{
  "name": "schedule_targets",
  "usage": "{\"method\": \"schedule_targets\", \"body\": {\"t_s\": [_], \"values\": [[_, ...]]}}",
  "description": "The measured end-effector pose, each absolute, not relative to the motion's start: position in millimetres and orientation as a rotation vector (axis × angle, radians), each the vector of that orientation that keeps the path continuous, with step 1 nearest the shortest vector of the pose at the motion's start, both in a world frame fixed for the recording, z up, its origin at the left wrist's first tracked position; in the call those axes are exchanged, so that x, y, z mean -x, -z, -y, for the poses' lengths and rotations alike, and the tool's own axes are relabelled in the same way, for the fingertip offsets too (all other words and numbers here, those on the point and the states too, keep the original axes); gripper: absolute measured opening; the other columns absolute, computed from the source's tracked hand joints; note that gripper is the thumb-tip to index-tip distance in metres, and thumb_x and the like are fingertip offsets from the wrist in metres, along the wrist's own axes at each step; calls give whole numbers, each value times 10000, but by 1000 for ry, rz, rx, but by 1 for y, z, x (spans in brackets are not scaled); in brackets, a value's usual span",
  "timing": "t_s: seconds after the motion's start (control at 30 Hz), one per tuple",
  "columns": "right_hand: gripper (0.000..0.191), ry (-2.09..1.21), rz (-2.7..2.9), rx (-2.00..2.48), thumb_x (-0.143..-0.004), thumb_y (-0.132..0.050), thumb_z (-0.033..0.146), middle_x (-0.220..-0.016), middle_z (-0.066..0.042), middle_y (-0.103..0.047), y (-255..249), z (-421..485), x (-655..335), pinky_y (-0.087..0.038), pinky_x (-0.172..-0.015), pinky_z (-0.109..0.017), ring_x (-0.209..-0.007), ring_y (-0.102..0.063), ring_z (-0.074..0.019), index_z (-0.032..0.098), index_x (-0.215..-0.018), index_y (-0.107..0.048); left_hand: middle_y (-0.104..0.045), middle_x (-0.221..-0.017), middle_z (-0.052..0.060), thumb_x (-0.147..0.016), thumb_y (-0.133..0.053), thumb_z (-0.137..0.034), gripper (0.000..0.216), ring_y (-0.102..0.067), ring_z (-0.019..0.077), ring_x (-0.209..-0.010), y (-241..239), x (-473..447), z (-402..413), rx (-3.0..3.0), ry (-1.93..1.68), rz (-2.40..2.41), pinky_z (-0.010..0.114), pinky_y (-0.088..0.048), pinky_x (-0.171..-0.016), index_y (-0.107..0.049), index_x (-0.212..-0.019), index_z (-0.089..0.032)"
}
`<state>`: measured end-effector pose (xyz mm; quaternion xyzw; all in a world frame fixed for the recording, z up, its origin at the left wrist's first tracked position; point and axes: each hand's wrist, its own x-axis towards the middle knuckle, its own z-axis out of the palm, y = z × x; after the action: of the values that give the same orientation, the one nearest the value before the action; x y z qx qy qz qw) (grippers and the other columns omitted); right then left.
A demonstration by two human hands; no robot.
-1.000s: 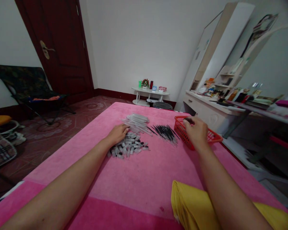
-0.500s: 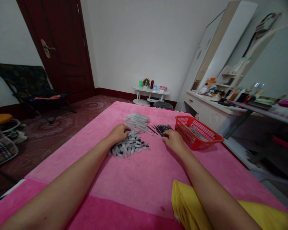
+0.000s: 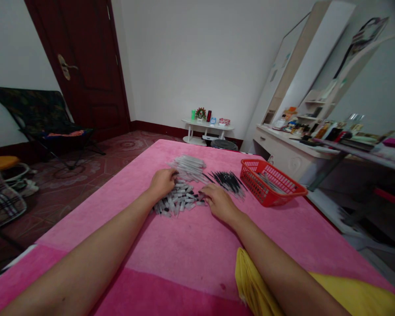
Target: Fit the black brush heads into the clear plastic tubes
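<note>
My left hand (image 3: 163,183) rests at the left edge of a heap of short translucent and black pieces that look like pen caps (image 3: 175,204). Its fingers are curled together; whatever they hold is hidden. At the heap's right edge is my right hand (image 3: 219,202), thumb and fingers drawn together by the caps, with their contents too small to make out. Behind the heap lies a bundle of clear slim tubes like pen barrels (image 3: 188,165). Right of it, thin black sticks with pale ends, like pen refills (image 3: 229,182), are spread in a pile.
A red plastic basket (image 3: 266,195) holding slim grey sticks stands right of the piles. Yellow cloth (image 3: 256,285) lies under my right forearm on the pink table cover (image 3: 171,259). Beyond are a small white table (image 3: 206,126), a folding chair (image 3: 42,114) and a dresser (image 3: 283,151).
My right hand has moved left from the black sticks to the right edge of the cap heap, uncovering the sticks' pale ends. My left hand has hardly moved.
</note>
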<state>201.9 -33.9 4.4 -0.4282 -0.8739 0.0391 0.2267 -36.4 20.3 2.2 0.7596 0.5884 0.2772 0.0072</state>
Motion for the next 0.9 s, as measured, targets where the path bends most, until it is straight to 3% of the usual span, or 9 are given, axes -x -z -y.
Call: {"method": "schedule_targets", "body": {"t_s": [0.2,0.4,0.57,0.9], "values": [[173,-54,2348,1321,-776,-562,152,-924,-47,-650,-10,39,-201,-410,-755,-255,-873,-578,-170,214,-884,-683,-707,-970,78,-784,-501,-238,280,-646,230,-905,-4,32,-16,-2391,-870,-1840,291,-474,-745,-626,-1031,-195],[183,-150,2415,1323,-780,-582,161,-909,-40,-663,-5,37,-201,-407,-774,-244,-883,-589,-165,227,-902,-701,-700,-974,66,-747,-507,-154,268,-631,237,-940,-3,31,-15,-2427,-967,-1731,309,-465,-811,-649,-970,-199],[295,-163,2463,1270,-765,-604,147,-941,-39,-648,-6,38,-203,-408,-759,-241,-894,-581,-167,262,-1024,-687,-685,-969,60,-743,-541,-179,218,-611,230,-942,-6,29,-13,-2459,-1009,-1646,311,-458,-840,-677,-912,-206],[199,-134,2451,1265,-770,-575,140,-905,-46,-650,-3,39,-202,-396,-740,-234,-848,-576,-153,202,-923,-685,-700,-939,58,-785,-549,-228,212,-619,221,-907,-7,26,-9,-2518,-1092,-1600,310,-476,-804,-699,-934,-206]]}}
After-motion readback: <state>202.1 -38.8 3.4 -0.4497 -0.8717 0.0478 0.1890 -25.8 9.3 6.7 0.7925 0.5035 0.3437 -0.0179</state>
